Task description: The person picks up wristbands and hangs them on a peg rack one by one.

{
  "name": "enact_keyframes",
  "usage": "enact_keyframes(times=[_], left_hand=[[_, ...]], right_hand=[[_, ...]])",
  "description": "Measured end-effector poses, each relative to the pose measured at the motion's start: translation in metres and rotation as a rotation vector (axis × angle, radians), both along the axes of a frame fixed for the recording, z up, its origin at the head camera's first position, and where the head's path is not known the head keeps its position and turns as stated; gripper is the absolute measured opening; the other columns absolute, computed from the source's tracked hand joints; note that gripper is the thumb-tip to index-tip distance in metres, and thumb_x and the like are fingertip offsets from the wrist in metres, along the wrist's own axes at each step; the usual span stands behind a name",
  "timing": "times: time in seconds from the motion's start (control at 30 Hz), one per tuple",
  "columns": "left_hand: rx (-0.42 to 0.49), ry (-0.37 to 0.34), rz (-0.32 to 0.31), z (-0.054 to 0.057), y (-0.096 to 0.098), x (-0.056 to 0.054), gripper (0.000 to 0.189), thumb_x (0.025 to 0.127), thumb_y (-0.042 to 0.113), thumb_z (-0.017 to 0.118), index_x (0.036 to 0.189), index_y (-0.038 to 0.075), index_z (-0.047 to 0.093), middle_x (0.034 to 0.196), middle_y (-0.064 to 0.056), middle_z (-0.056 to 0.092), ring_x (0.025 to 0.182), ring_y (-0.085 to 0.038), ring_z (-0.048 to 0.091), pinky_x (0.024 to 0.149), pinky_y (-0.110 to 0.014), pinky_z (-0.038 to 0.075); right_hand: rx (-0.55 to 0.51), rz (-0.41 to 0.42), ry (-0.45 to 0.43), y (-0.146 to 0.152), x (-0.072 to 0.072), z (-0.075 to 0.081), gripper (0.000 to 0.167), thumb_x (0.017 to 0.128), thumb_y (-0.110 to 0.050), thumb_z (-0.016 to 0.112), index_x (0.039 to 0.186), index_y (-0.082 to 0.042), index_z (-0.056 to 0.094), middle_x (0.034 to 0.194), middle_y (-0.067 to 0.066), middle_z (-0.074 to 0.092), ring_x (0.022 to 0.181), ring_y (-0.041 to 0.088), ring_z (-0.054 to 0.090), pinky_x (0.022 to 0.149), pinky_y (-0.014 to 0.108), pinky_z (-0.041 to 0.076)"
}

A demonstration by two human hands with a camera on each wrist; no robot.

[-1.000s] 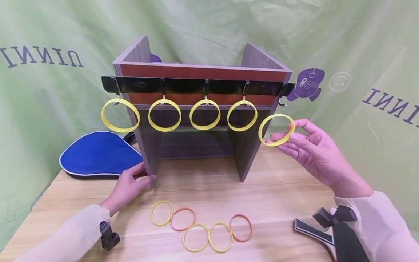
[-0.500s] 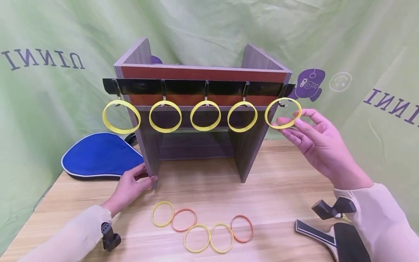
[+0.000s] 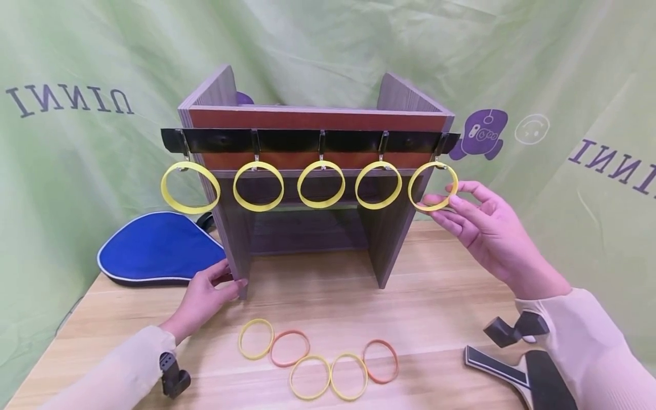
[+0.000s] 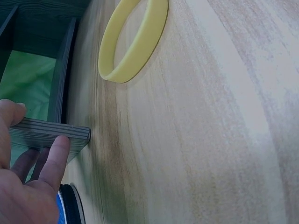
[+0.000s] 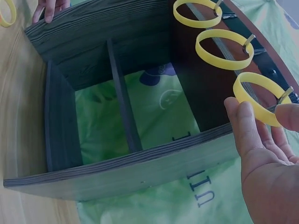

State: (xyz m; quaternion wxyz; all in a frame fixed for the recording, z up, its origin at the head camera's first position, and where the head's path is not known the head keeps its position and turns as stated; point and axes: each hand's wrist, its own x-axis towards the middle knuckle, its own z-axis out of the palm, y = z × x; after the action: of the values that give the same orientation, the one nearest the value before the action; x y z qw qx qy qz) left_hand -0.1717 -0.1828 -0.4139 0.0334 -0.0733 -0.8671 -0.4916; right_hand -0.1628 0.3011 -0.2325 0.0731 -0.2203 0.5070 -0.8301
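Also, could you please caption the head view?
Right hand holds a yellow ring at the rightmost hook; left hand grips the stand.

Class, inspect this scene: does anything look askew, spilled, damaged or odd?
Nothing looks spilled or broken. The black hook strip juts past both sides of the shelf, as if too long for it. The lettering on the green curtain reads backwards in the head view, its Ns reversed.

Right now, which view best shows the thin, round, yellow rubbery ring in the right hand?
The head view: nearly the whole yellow ring shows, the right hand covering little. The right wrist view is closer, but the thumb hides part. The left wrist view shows none.
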Motion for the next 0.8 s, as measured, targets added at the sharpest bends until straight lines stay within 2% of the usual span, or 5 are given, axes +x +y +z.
enact_keyframes(times=[0.17,0.37,0.57,0.67,0.8], left_hand=[[0.003,0.023,-0.001,-0.001,0.0,-0.001,0.058,0.095,0.018,0.077,0.147,0.003,0.057,0.134,-0.023,0.071,0.123,-0.041,0.068,0.089,-0.009,0.052],[0.003,-0.004,0.004,-0.001,-0.002,-0.001,0.06,0.096,0.02,0.077,0.15,0.003,0.055,0.137,-0.023,0.069,0.126,-0.041,0.066,0.089,-0.011,0.055],[-0.012,-0.01,-0.002,-0.001,-0.001,-0.001,0.061,0.097,0.023,0.076,0.151,0.005,0.054,0.14,-0.021,0.068,0.129,-0.041,0.065,0.103,-0.045,0.061],[-0.01,0.002,0.003,0.0,-0.001,-0.001,0.059,0.096,0.02,0.077,0.15,0.005,0.056,0.136,-0.021,0.07,0.127,-0.04,0.066,0.106,-0.052,0.057],[-0.008,0.006,0.006,-0.001,-0.001,-0.001,0.058,0.096,0.017,0.077,0.149,0.004,0.057,0.135,-0.021,0.071,0.126,-0.04,0.067,0.106,-0.051,0.058]], right_hand=[[-0.017,0.015,-0.019,0.002,-0.001,-0.001,0.022,0.109,0.005,0.039,0.123,0.0,0.055,0.119,0.024,0.077,0.111,0.032,0.077,0.101,0.033,0.06],[-0.03,0.06,-0.035,0.004,-0.001,-0.002,0.024,0.109,0.005,0.037,0.123,0.001,0.057,0.124,0.024,0.075,0.115,0.035,0.076,0.102,0.035,0.059],[-0.012,0.127,-0.061,0.002,0.0,-0.013,0.028,0.11,0.005,0.035,0.121,0.0,0.061,0.13,0.022,0.071,0.123,0.039,0.071,0.107,0.037,0.056],[0.055,0.139,-0.055,-0.002,0.002,-0.022,0.027,0.111,0.003,0.036,0.125,-0.001,0.059,0.133,0.023,0.07,0.124,0.037,0.071,0.108,0.038,0.055],[0.222,0.133,-0.055,-0.014,0.006,-0.034,0.026,0.112,-0.002,0.039,0.134,-0.001,0.051,0.134,0.017,0.071,0.124,0.032,0.072,0.108,0.038,0.056]])
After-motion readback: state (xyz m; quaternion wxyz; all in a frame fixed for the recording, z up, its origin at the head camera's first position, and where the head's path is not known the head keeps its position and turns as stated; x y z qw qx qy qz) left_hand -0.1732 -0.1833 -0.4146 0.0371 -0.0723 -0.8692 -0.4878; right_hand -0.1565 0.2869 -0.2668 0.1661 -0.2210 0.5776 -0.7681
